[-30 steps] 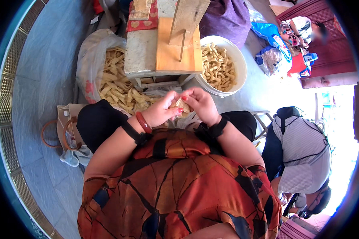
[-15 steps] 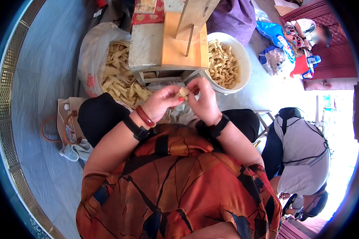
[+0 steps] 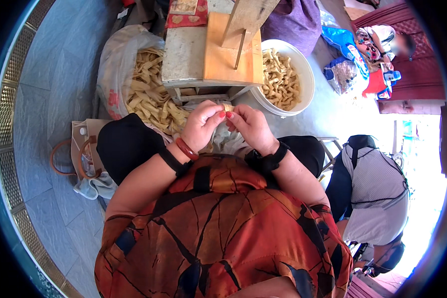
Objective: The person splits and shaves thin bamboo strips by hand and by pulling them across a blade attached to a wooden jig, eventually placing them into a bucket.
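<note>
My left hand (image 3: 199, 126) and my right hand (image 3: 251, 128) meet above my lap, thumbs and fingertips pinched on a small pale beige piece (image 3: 228, 107), mostly hidden by my fingers. Just beyond, at the left, long flat beige strips (image 3: 149, 89) lie in a white plastic bag (image 3: 111, 74). A white bucket (image 3: 307, 94) at the right holds short, bunched beige pieces (image 3: 278, 79). Between them stands a low worn table (image 3: 184, 54), with an orange wooden board (image 3: 233, 74) and a wooden upright (image 3: 246, 17) on top.
A co-worker (image 3: 372, 198) bends over at my right; another person (image 3: 377, 42) is at the upper right, among blue bags (image 3: 342, 47). A purple cloth bundle (image 3: 293, 25) lies behind the bucket. A tote bag (image 3: 79, 149) stands by my left knee on the tiled floor.
My hands have shifted slightly away from my body, and their fingertips have turned and closed over the piece, hiding more of it. The surroundings sit a little higher in the picture.
</note>
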`<state>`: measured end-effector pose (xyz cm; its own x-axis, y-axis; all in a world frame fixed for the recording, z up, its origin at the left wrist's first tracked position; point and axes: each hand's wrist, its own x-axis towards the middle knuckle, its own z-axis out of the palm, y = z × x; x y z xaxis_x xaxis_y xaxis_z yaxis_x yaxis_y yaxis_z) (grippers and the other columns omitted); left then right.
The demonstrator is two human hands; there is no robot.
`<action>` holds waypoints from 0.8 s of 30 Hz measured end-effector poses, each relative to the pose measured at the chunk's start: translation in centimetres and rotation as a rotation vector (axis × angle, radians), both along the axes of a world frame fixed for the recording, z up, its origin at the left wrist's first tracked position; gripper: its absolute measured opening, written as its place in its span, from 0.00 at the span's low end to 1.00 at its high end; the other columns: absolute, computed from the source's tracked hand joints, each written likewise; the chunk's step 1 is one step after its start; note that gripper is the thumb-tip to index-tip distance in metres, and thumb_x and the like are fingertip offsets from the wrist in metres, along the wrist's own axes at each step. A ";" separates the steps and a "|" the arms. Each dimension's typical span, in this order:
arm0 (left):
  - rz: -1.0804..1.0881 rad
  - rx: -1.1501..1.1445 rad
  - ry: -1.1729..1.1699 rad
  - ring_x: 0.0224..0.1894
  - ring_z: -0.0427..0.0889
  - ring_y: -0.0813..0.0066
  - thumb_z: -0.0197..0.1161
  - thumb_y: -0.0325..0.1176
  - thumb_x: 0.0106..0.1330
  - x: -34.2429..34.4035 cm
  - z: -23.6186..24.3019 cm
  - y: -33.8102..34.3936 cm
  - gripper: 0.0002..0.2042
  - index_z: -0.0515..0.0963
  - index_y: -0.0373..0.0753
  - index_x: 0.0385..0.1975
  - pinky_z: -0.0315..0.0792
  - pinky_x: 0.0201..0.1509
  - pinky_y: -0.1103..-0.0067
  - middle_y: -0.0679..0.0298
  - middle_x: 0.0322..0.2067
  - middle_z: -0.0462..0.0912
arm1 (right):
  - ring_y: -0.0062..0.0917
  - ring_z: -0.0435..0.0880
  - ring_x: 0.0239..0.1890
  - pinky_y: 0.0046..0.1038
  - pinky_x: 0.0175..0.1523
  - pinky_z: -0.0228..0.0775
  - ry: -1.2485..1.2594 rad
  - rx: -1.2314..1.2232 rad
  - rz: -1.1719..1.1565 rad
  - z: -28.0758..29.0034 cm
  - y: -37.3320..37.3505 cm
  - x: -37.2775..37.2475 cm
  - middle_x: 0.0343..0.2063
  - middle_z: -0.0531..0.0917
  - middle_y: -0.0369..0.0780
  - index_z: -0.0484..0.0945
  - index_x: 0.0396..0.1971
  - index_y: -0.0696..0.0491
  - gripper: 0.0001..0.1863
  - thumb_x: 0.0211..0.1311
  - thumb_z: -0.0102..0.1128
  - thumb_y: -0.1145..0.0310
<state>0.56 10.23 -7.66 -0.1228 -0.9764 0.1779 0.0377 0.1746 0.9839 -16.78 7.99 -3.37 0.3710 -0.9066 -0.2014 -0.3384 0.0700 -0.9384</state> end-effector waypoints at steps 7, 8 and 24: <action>0.086 0.315 0.037 0.27 0.69 0.87 0.50 0.33 0.72 1.3 1.9 -1.3 0.09 0.75 0.36 0.36 0.66 0.32 0.87 0.73 0.25 0.74 | 0.26 0.76 0.23 0.26 0.29 0.68 -0.114 -0.246 0.321 2.6 1.2 -0.4 0.21 0.78 0.38 0.76 0.25 0.58 0.08 0.62 0.56 0.71; 0.118 0.266 -0.012 0.26 0.67 0.88 0.50 0.33 0.71 1.8 1.9 -1.6 0.09 0.75 0.36 0.36 0.65 0.30 0.87 0.74 0.25 0.73 | 0.26 0.76 0.23 0.26 0.29 0.68 -0.127 -0.170 0.296 3.1 1.6 -0.4 0.21 0.77 0.39 0.76 0.25 0.58 0.08 0.62 0.57 0.71; 0.234 0.037 -0.121 0.33 0.70 0.87 0.51 0.30 0.71 3.8 2.8 -2.6 0.06 0.74 0.36 0.38 0.66 0.39 0.86 0.72 0.30 0.75 | 0.23 0.76 0.25 0.23 0.31 0.68 0.035 -0.462 0.059 2.1 0.5 -3.4 0.25 0.76 0.38 0.70 0.27 0.56 0.06 0.55 0.56 0.82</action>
<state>4.35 7.68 -4.87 0.0890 -0.9862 0.1398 -0.1182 0.1289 0.9846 -20.15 8.44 -1.24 0.4245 -0.8819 0.2050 -0.3615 -0.3727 -0.8546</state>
